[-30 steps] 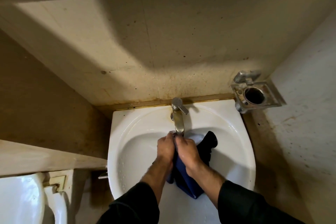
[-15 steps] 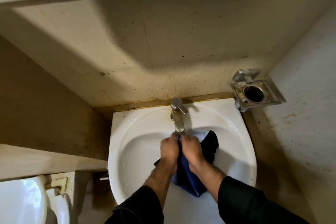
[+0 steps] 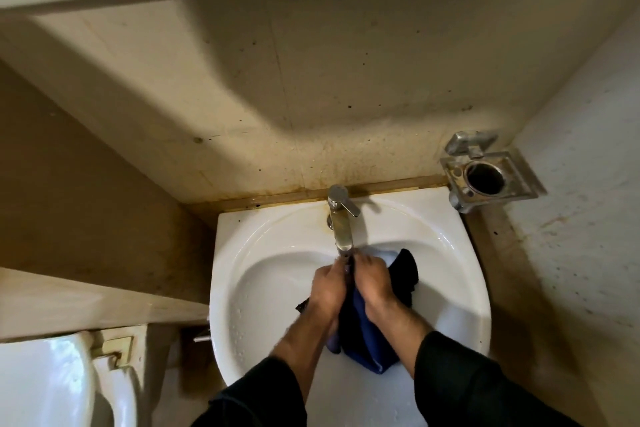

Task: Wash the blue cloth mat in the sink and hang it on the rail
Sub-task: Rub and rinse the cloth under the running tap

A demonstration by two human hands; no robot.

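Note:
The blue cloth mat (image 3: 363,336) is bunched up inside the white sink (image 3: 263,253), right under the spout of the steel tap (image 3: 341,222). My left hand (image 3: 329,288) and my right hand (image 3: 372,282) are pressed side by side, both clenched on the upper part of the cloth. A dark fold of the cloth sticks out to the right of my right hand, and a blue tail hangs down between my wrists toward the sink's near rim. No rail is in view.
A metal wall-mounted holder (image 3: 488,177) with a round hole juts out at the sink's back right. A white toilet (image 3: 45,381) sits at the lower left beside a low ledge (image 3: 86,302). Stained walls close in on three sides.
Both hands, still gripping the cloth, have shifted slightly within the basin under the tap, and the cloth has bunched differently, with a dark edge now showing left of my left hand.

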